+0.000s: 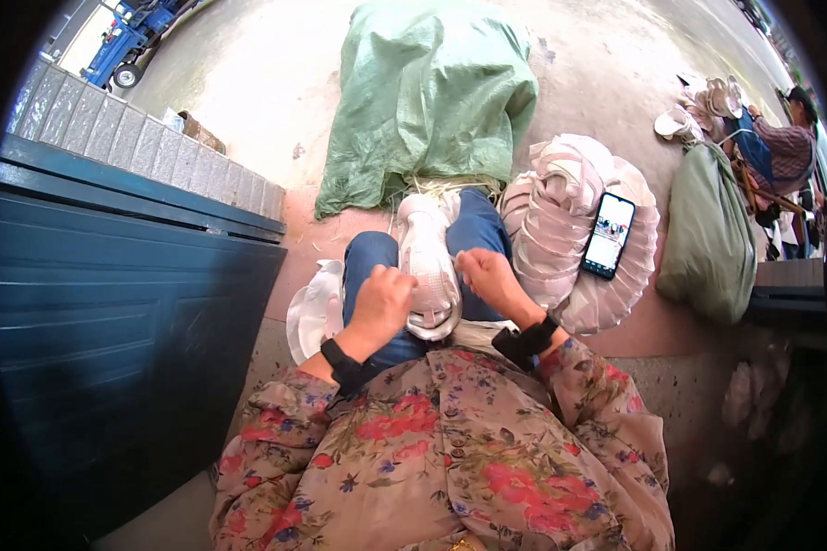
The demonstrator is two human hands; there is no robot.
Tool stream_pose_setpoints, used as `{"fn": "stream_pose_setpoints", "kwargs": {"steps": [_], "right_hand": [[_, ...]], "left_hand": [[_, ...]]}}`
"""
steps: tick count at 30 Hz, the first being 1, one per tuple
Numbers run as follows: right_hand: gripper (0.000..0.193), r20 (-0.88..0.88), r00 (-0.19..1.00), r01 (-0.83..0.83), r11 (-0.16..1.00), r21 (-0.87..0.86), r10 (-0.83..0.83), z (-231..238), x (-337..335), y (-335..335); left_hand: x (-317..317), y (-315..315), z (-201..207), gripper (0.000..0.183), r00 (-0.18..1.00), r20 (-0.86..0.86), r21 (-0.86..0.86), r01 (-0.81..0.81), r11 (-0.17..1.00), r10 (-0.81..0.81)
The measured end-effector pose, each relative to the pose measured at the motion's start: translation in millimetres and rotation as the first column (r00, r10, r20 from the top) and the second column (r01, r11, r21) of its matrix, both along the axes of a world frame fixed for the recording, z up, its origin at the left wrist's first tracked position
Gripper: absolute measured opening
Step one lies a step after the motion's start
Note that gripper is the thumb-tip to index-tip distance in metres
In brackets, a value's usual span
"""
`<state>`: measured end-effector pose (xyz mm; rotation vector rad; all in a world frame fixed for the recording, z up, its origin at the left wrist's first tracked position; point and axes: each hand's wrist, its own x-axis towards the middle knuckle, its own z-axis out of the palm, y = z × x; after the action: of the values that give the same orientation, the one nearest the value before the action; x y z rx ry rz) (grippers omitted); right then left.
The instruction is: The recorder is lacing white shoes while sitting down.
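Note:
Between my knees rests a white shoe upper [429, 262], with its rounded end toward my body. My left hand [383, 298] is beside its left edge, with the fingers curled closed. On the other side my right hand [489, 278] has its thumb and fingers pinched together, a little off the upper's right edge. Whatever either hand pinches is too small or hidden to make out. To my right lie nested stacks of white uppers [551, 216], and a phone [608, 235] with a lit screen lies on them. More white pieces [314, 312] sit by my left leg.
A green woven sack [423, 101] stands just beyond my knees. Another full green sack [710, 234] stands at the right, near a seated person [779, 147] with more shoe pieces. A dark blue door panel [129, 321] borders my left side. A blue vehicle [129, 46] is far left.

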<state>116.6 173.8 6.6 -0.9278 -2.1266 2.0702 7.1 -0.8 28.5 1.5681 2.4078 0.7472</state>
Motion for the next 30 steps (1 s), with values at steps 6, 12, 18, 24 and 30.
{"fn": "stream_pose_setpoints", "kwargs": {"steps": [6,12,18,24,30], "right_hand": [[0.026,-0.010,0.999,0.035,0.999,-0.029,-0.035,-10.6,-17.1,5.2],[0.022,-0.048,0.999,-0.006,1.000,-0.004,0.006,-11.3,-23.9,3.0],[0.019,-0.053,0.985,-0.124,0.883,0.452,0.165,-21.2,-40.5,4.3],[0.017,0.019,0.962,-0.209,0.693,0.690,0.272,-11.2,-51.2,-0.4],[0.017,0.148,0.911,-0.367,0.590,0.719,0.386,-10.8,-60.2,4.8]], "left_hand": [[22.9,18.4,3.9,0.021,0.918,-0.312,-0.209,0.185,0.960,-0.245],[23.0,16.7,8.3,0.018,0.894,-0.314,-0.287,0.232,0.929,-0.320],[7.1,24.5,3.5,0.021,0.933,-0.200,-0.300,0.233,0.925,-0.300],[-35.5,27.3,-16.0,0.010,0.990,0.059,0.004,-0.125,0.992,0.125],[-37.7,38.4,-20.6,0.011,0.977,0.155,-0.017,-0.145,0.989,0.146]]}}
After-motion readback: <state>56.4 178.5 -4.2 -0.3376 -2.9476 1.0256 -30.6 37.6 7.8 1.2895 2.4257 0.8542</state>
